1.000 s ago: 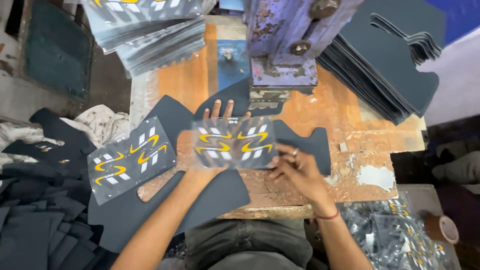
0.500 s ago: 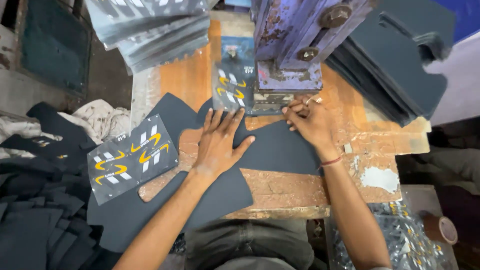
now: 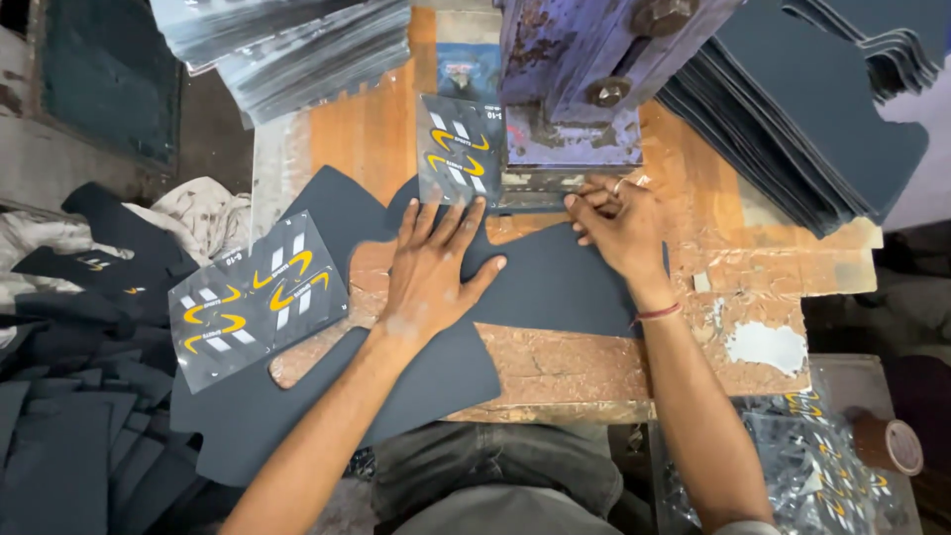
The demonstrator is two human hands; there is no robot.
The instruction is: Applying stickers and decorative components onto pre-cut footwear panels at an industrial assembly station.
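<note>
Left hand [image 3: 431, 272] lies flat, fingers spread, on the dark sheet [image 3: 555, 282]; right hand [image 3: 619, 223], fingers curled at the press [image 3: 580, 89] in the upper centre, risks a pinch.

Under your left hand [image 3: 428, 269] lies a dark navy cut sheet [image 3: 555, 282]. Just past your fingertips, the transfer sheet [image 3: 458, 149] is grey with yellow swooshes and white bars, and the one [image 3: 256, 297] off to the left shows the same pattern. The press [image 3: 584, 79] above your right hand [image 3: 616, 220] is worn purple-blue, the counter [image 3: 367, 129] orange-brown.
</note>
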